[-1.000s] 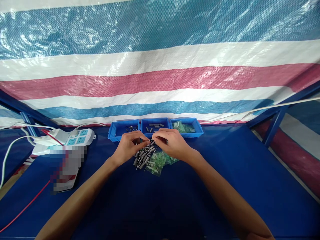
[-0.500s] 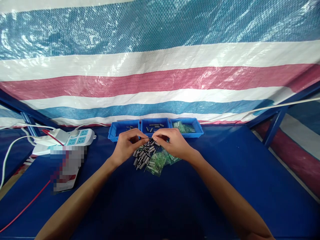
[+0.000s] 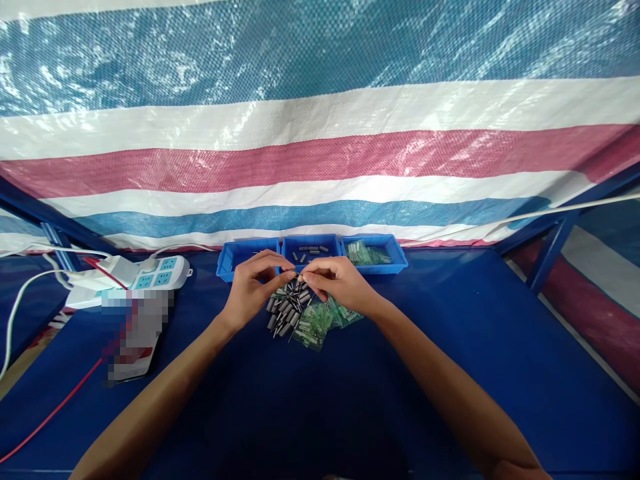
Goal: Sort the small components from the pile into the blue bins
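While L hand [image 3: 255, 285] pinches prob. pin [image 3: 297, 274], R hand [image 3: 344, 285] grips it.

Bare hands [image 3: 340, 283], bare forearms [image 3: 180, 383]

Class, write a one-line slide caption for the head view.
Left hand and right hand, fingertips close together, by grey parts and green packets, with three blue trays behind.
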